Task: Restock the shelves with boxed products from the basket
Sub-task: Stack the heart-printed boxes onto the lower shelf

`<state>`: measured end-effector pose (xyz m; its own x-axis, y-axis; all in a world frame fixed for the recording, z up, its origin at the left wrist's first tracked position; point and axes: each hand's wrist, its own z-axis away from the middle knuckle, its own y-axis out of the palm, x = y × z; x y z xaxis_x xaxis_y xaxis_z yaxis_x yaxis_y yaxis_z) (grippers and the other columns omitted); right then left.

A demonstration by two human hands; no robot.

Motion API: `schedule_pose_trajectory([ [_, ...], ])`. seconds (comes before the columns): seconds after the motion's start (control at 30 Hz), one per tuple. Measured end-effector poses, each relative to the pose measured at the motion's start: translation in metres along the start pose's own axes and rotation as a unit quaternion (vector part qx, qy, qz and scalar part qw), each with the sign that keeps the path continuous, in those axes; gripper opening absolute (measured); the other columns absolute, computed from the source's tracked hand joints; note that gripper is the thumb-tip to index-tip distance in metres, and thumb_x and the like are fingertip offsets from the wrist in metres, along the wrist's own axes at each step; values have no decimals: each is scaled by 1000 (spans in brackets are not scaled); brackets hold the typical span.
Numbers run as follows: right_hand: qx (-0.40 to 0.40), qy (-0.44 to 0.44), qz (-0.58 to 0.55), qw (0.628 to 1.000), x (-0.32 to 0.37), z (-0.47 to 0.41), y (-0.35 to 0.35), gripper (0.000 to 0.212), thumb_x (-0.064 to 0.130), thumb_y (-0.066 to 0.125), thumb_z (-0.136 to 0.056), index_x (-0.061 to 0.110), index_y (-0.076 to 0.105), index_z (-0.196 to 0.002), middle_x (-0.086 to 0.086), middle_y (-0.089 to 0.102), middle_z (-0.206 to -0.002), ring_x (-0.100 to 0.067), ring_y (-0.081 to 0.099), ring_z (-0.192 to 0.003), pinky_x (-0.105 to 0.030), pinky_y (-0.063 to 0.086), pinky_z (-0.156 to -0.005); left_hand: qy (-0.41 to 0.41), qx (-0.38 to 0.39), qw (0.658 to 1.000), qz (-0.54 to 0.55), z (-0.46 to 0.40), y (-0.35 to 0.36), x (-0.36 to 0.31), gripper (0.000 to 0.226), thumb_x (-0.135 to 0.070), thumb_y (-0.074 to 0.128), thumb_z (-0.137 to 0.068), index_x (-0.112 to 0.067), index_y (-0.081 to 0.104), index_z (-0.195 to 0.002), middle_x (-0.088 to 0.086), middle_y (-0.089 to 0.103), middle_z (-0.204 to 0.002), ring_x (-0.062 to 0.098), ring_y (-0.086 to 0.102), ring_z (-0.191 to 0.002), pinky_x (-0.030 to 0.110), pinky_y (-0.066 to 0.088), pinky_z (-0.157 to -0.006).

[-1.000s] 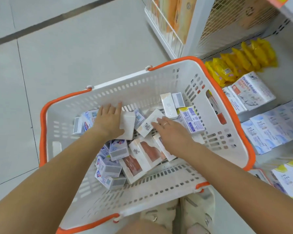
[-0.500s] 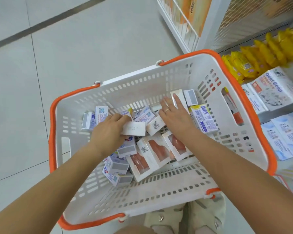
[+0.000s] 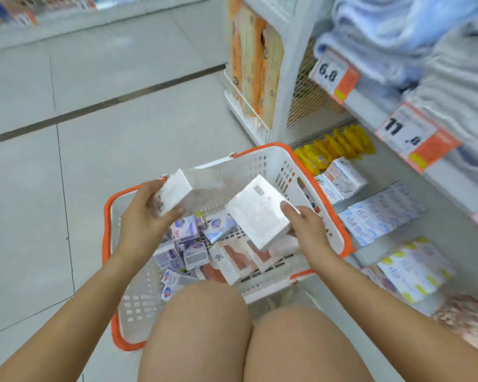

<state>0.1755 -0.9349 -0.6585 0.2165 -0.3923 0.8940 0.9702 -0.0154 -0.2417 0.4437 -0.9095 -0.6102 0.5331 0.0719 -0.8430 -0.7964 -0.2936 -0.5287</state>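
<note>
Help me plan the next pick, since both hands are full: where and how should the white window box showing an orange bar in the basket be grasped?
Grip the white window box with the orange bar across its two long edges, coming from above. It lies nearly flat, window up, with neighbouring boxes crowding its sides, so the top is the open approach.

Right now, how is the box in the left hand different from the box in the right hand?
The left hand holds a smaller white box; the right hand holds a bigger white box. The smaller white box is up over the basket's far-left corner; the bigger white box hangs lower, over the middle. Both are plain white and lifted out.
</note>
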Motion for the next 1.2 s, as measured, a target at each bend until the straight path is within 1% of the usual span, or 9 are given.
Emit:
schedule_pose_trajectory([
  [0.1,-22,33,-107,993,29,27,-19,31,40,57,-92,11,61,-80,-3,62,-75,-19,59,-71,-25,49,-66,50,-9,999,19,13,-7,-43,44,-10,79,-74,-20,54,-109,-20,56,-95,-21,49,-78,-1,37,-67],
  [0.23,9,48,-184,982,62,62,-41,33,44,59,-88,15,64,-101,-12,61,-96,-26,62,-81,-29,53,-69,158,-51,985,42,34,-11,-94,42,-11,80,-73,-21,57,-107,-14,59,-99,-9,52,-86,9,43,-78],
  [0.47,62,59,-252,964,91,116,-70,21,40,56,-88,25,61,-101,-6,64,-106,-22,68,-78,-30,51,-71,454,10,891,-11,56,-4,-144,42,5,66,-68,-10,62,-107,-2,52,-131,10,34,-138,36,25,-116],
  [0.6,34,33,-281,959,89,133,-83,20,40,58,-88,26,64,-101,-5,68,-106,-22,70,-82,-31,52,-74,205,101,957,179,73,-6,-169,69,3,50,-62,-40,64,-114,-25,30,-148,2,21,-143,18,30,-111],
  [0.73,-3,-22,-269,963,90,144,-93,29,37,59,-89,13,69,-104,-2,71,-84,-14,68,-69,-24,51,-66,-144,148,865,457,76,4,-197,29,-20,64,-78,-20,59,-106,0,61,-115,22,62,-102,35,53,-86],
  [0.83,-48,-56,-247,966,94,151,-104,41,32,60,-90,-6,61,-106,-11,68,-84,-11,66,-65,-20,52,-56,-190,208,879,385,73,15,-201,21,-33,60,-89,-16,68,-98,4,72,-88,18,68,-80,29,55,-69],
  [1.0,-225,-149,-161,949,99,149,-134,25,34,67,-87,14,53,-81,-6,56,-76,-13,55,-67,-26,44,-64,-247,163,853,430,74,39,-194,14,-25,69,-84,-14,70,-91,5,70,-86,19,65,-80,33,55,-81],
  [1.1,-325,-375,-11,868,103,158,-142,28,17,76,-80,23,57,-99,2,59,-95,-3,54,-85,-6,39,-76,-267,148,856,417,78,54,-188,8,-20,69,-83,-12,69,-85,8,65,-75,19,61,-69,31,53,-73],
  [1.2,-269,-597,262,709,89,150,-143,54,6,78,-67,14,54,-115,-5,58,-113,-17,53,-105,-25,36,-104,-230,229,852,412,84,59,-193,10,-14,63,-84,-6,68,-87,12,65,-77,20,62,-69,31,50,-73],
])
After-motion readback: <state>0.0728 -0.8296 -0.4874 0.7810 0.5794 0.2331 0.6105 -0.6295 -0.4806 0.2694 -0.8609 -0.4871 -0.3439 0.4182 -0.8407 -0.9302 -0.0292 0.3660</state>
